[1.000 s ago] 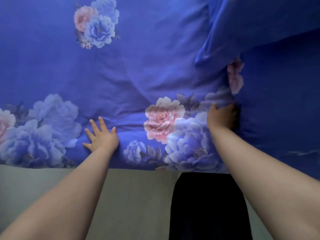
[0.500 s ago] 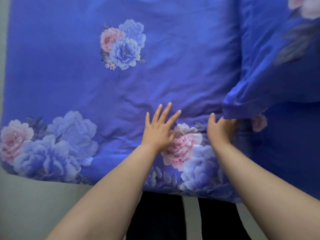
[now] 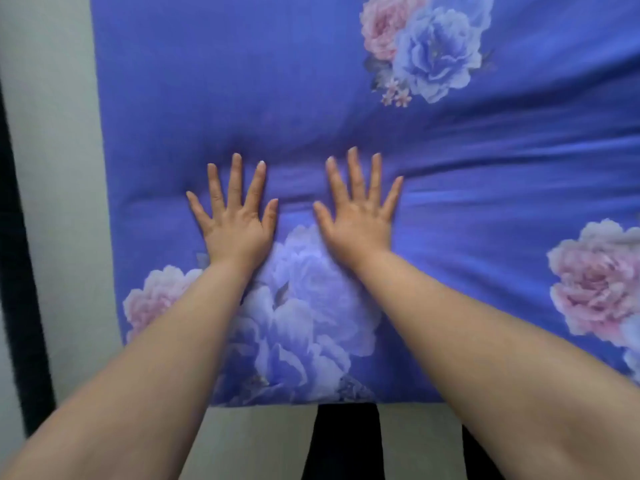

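Observation:
A blue quilt (image 3: 214, 84) printed with pink and pale blue peonies lies spread flat and fills most of the view. My left hand (image 3: 235, 216) lies palm down on it with fingers straight and spread. My right hand (image 3: 360, 213) lies flat beside it in the same way, a hand's width to the right. Both press the fabric just above a large pale blue flower (image 3: 304, 306). Creases run from my right hand toward the right edge of the view.
The quilt's left edge (image 3: 104, 188) and near edge (image 3: 277, 403) border a pale surface (image 3: 55, 168). A dark strip (image 3: 17, 271) runs down the far left. My dark-clothed legs (image 3: 346, 441) show below the near edge.
My right hand has let go of the folded-over flap and now lies flat. The flap is no longer raised at the right. Both hands have moved forward and the view has shifted left.

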`<state>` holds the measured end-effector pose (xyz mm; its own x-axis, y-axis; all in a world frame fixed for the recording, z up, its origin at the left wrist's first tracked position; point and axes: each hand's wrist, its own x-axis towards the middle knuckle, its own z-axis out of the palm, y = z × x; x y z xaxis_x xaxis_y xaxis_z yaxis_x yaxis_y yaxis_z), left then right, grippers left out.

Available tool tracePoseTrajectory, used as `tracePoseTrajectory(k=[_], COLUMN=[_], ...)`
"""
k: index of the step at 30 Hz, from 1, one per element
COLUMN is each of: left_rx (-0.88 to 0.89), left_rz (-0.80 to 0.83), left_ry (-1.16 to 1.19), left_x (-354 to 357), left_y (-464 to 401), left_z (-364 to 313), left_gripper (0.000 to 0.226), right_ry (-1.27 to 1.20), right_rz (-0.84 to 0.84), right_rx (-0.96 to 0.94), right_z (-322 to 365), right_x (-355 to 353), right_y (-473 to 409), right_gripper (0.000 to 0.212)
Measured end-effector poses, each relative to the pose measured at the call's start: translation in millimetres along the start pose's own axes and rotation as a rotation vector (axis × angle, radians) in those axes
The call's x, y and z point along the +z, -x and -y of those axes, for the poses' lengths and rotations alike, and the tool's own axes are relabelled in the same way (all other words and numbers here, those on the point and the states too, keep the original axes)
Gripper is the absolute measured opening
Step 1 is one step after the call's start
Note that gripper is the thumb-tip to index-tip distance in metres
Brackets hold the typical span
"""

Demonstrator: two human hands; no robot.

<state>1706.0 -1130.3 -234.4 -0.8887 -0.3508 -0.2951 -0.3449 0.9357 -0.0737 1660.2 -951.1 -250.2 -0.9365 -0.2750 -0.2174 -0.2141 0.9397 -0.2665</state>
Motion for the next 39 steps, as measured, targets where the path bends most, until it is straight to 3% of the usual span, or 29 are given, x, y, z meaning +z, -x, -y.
tracePoseTrajectory(k=[3,5,6,7,9,11,13,14,15,17,21,24,27,30,32,34,36,39], left_rx=[-0.241,-0.422,-0.490,-0.528,-0.547,-0.547,-0.538,-0.533,-0.534,-0.525,-0.460,-0.373,-0.260,0.009,0.120,0.176,0.239,0.445], left_rz=[0.060,0.136,0.169,0.196,0.250,0.296,0.371,0.411,0.442,0.489,0.596,0.706,0.760,0.844,0.880,0.755,0.523,0.288], left_ry=[0.060,0.185,0.256,0.320,0.402,0.422,0.403,0.390,0.380,0.359,0.349,0.321,0.407,0.488,0.437,0.388,0.360,0.326], left_x=[-5,-6,-6,-5,-2,-2,-1,-1,0,1,0,-12,-26,-38,-53,-74,-92,-113], left_y=[7,13,16,18,16,9,1,-3,-8,-12,-15,-19,-19,-37,-48,-56,-66,-92], left_z=[65,94,106,115,123,122,121,122,122,123,132,138,153,195,221,235,233,206], left_gripper=[0.062,0.070,0.076,0.082,0.087,0.087,0.087,0.087,0.088,0.089,0.089,0.083,0.076,0.082,0.072,0.052,0.038,0.038], right_ry=[-0.100,-0.238,-0.331,-0.386,-0.442,-0.388,-0.363,-0.369,-0.361,-0.291,-0.166,-0.179,-0.280,-0.387,-0.441,-0.546,-0.670,-0.786], right_rz=[0.246,0.483,0.517,0.442,0.086,-0.205,-0.242,-0.161,-0.065,0.048,0.321,0.521,0.527,0.503,0.539,0.568,0.510,0.222], right_rx=[-0.558,-0.830,-0.909,-0.897,-0.564,0.080,0.760,0.991,1.086,0.912,0.077,-0.194,-0.122,0.073,0.185,0.302,0.437,0.627], right_z=[100,117,113,103,61,-3,-54,-64,-60,-18,129,202,234,248,256,264,265,251], right_x=[25,11,-1,-11,-23,-38,-64,-74,-79,-74,-41,-25,-13,-12,-17,-28,-37,-51], right_y=[96,128,127,117,79,26,-24,-46,-67,-95,-92,-55,-45,-55,-60,-68,-78,-85], right_gripper=[0.055,0.053,0.047,0.041,0.037,0.048,0.063,0.068,0.070,0.069,0.064,0.052,0.046,0.049,0.054,0.055,0.047,0.038])
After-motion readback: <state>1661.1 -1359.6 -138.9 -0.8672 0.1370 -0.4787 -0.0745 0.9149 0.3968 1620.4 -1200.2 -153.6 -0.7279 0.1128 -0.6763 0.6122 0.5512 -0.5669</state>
